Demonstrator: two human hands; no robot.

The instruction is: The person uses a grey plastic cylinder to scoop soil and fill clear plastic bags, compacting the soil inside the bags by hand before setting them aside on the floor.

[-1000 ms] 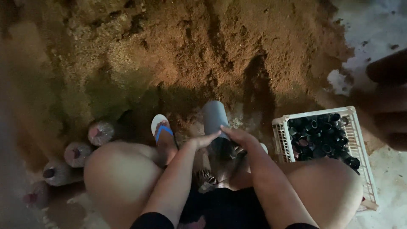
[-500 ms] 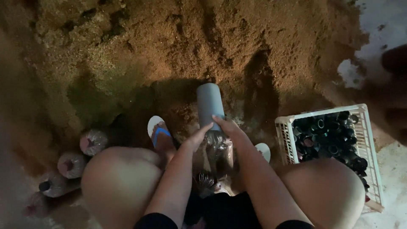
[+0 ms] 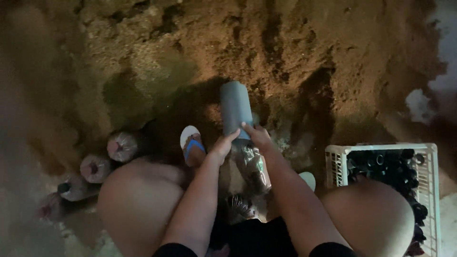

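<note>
A grey plastic pipe (image 3: 234, 107) points away from me toward a big heap of brown sawdust (image 3: 214, 43). My left hand (image 3: 223, 145) and my right hand (image 3: 257, 136) both grip its near end, where a clear plastic bag (image 3: 252, 164) hangs below the pipe between my knees. The bag looks crumpled and partly hidden by my forearms. My foot in a blue-strapped sandal (image 3: 193, 143) rests just left of the pipe.
Several filled bags with round necks (image 3: 122, 146) lie in a row at my left knee. A white plastic crate (image 3: 419, 152) holding several black rings stands at my right, partly behind my right knee. Pale floor shows at far right.
Both hands have pushed the pipe forward toward the heap, and the clear bag has come into view beneath it. The view has shifted, so the crate sits lower and further right.
</note>
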